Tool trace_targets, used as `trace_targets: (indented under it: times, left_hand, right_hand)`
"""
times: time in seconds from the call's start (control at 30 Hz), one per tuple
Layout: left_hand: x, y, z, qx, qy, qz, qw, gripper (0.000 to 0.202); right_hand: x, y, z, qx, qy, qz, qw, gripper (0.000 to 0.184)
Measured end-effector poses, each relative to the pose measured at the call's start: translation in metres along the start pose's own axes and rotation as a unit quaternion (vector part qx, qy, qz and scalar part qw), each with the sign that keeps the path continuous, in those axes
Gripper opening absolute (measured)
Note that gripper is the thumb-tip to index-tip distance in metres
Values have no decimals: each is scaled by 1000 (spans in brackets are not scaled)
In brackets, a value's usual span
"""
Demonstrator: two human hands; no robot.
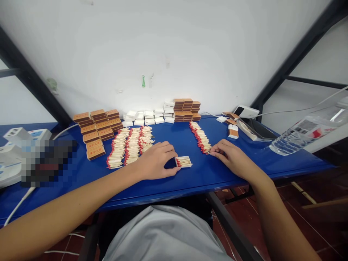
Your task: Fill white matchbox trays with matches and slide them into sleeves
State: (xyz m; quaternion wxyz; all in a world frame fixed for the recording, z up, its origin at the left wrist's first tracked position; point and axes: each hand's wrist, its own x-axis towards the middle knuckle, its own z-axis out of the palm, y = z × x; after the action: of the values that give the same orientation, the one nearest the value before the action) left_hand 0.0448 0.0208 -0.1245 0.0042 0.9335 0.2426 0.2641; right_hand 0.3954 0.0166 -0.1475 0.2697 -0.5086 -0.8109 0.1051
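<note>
My left hand [156,159] rests on the blue table [190,181], its fingers curled against the left end of a small open white matchbox tray [184,161] with a few red-tipped matches in it. My right hand [231,156] lies to the right of the tray, fingertips pinched on matches at the near end of a row of red-tipped matches [199,137].
Three more rows of matches [130,145] lie left of centre. Orange matchbox sleeves are stacked at the left [96,128] and at the back [186,108], with white trays [148,116] between. A phone [258,128], a water bottle [296,139] and a power strip [24,136] sit at the sides.
</note>
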Motion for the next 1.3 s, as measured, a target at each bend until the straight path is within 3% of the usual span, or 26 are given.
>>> trace_targets:
  times: [0.87,0.97,1.1,1.3]
  left_hand:
    - [-1,-1,1,0,-10,-6,1000,23]
    - [-1,-1,1,3,-7,-4,1000,23]
    - [-1,0,0,-2,-16,-7,1000,24]
    - [1,1,-1,1,-24,-14,1000,24]
  right_hand:
    - [4,3,-4,-11,-28,-2,1000,27]
    - [2,-11,-6,-5,-24,-8,1000,29]
    - [0,-47,-5,5,3,-30,1000,25]
    - [8,-98,16,3,-7,-94,996,19]
